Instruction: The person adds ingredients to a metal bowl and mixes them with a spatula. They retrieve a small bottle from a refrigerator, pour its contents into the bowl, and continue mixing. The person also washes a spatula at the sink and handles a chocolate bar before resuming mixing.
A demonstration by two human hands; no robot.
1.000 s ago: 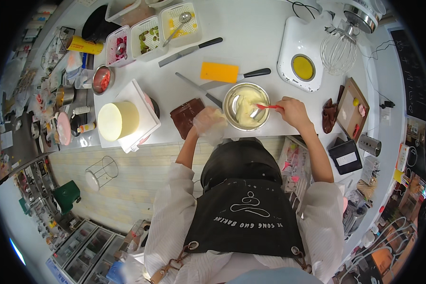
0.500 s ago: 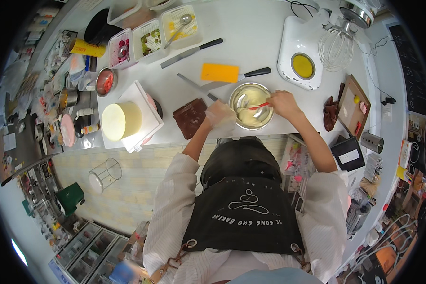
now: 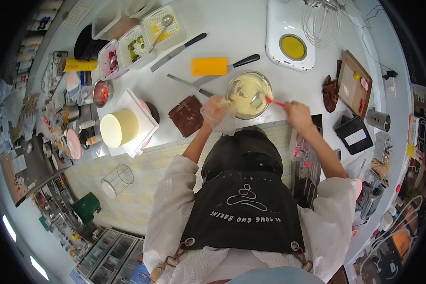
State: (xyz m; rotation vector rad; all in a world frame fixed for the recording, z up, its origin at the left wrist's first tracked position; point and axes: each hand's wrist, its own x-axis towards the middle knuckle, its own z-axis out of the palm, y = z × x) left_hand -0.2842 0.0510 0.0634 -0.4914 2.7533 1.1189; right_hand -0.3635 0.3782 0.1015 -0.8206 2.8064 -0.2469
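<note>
A metal mixing bowl [image 3: 228, 97] with pale yellow cream [image 3: 247, 87] stands near the table's front edge. To its right, my right hand [image 3: 298, 116] is closed round the handle of a red spatula [image 3: 275, 102], whose head reaches over the right rim. At the left rim, my left hand [image 3: 215, 110] is closed on a clear plastic bag [image 3: 225, 124] that hangs loosely about it; some cream smears the bag near the fingers. Left of that hand lies a brown cloth [image 3: 186, 116]. Just beyond it rests a spatula knife [image 3: 189, 85] with a dark handle.
A round pale yellow cake [image 3: 119, 128] stands on a white board [image 3: 146, 124] at the left. An orange scraper [image 3: 209, 66] and black-handled knives lie beyond the bowl. Fruit baskets [image 3: 149, 21] stand far left; a white mixer [image 3: 274, 47] stands far right.
My right hand has moved right and the spatula now leans over the right rim. The plastic bag hangs lower from my left hand. The whole view has shifted slightly.
</note>
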